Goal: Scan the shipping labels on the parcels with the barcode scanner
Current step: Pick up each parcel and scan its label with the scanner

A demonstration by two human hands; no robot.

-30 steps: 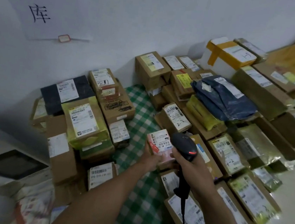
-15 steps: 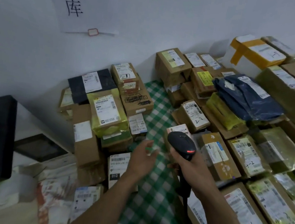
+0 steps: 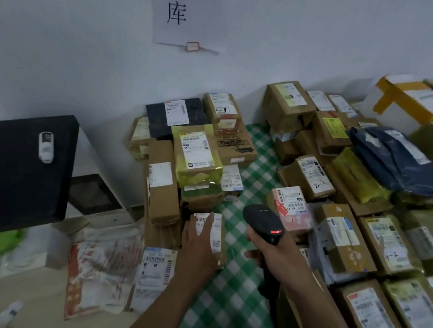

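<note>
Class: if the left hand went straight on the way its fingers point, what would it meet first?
The left hand touches the small labelled parcel; past that, probably the green-wrapped parcel in the stack behind, though depth is unclear.

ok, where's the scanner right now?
Head view, low centre: the barcode scanner is in the right hand over the green checked cloth, between the pink parcel and the small box the left hand touches.
</note>
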